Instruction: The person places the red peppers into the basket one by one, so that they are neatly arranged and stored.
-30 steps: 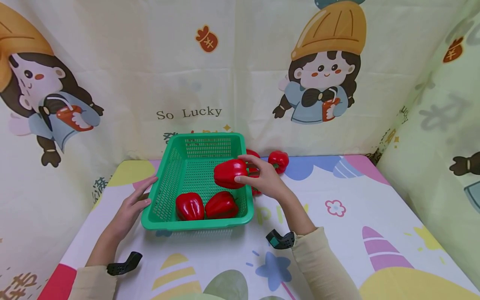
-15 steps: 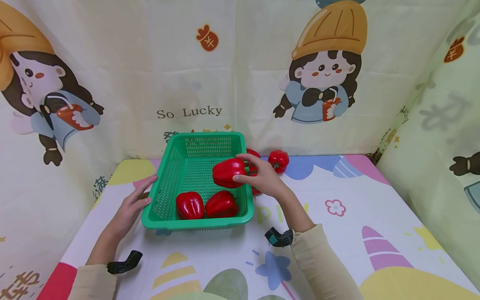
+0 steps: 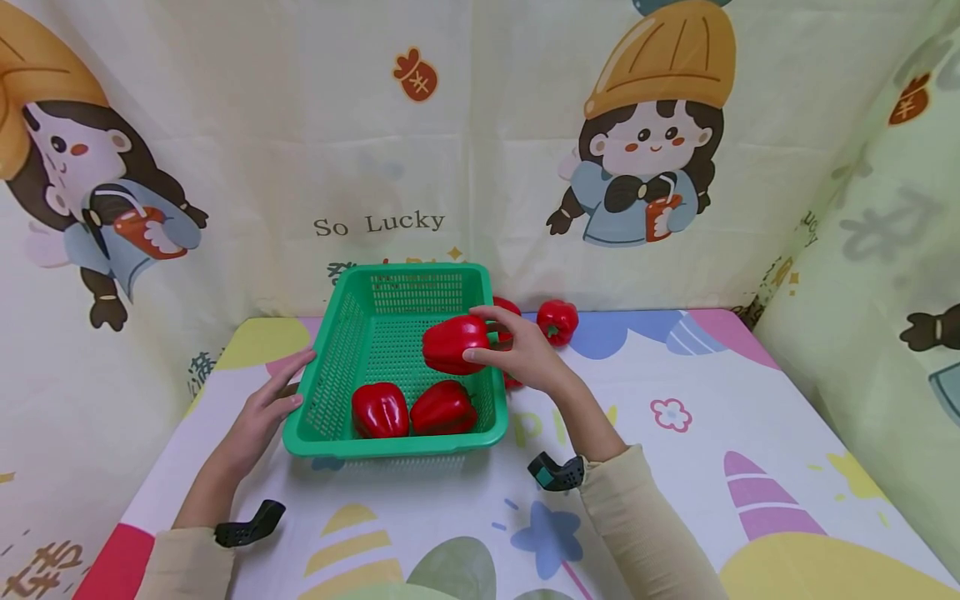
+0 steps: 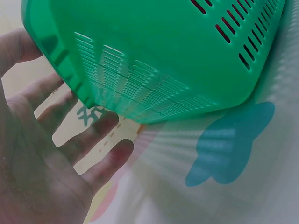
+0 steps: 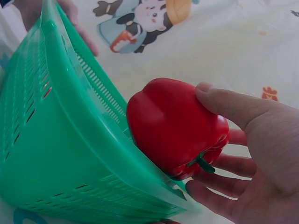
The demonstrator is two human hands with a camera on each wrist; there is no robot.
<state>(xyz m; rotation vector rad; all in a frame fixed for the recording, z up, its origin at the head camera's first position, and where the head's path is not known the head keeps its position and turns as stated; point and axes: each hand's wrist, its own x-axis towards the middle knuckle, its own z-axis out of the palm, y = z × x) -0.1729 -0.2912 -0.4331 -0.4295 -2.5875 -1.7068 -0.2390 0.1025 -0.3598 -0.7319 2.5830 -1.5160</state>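
A red bell pepper [image 3: 453, 344] is held over the right side of a green plastic basket [image 3: 311, 447]. My right hand [image 3: 528, 354] grips it between thumb and fingers, and its green stem [image 5: 204, 163] points back toward the palm in the right wrist view. Two more red bell peppers, one on the left [image 3: 380, 411] and one on the right [image 3: 443, 408], lie in the basket's near end. My left hand [image 3: 258, 421] touches the basket's left rim with extended fingers; in the left wrist view the lower fingers [image 4: 112, 163] are apart from the basket wall.
Behind the basket's right side stands a red bell pepper [image 3: 557, 322] on the patterned tablecloth [image 3: 637, 500]. Another red pepper [image 3: 506, 306] is partly hidden by the basket rim and my right hand. A printed curtain [image 3: 510, 125] hangs along the table's back edge.
My right hand has shifted slightly left with the bell pepper, a little farther over the basket. The left hand and the basket have hardly moved.
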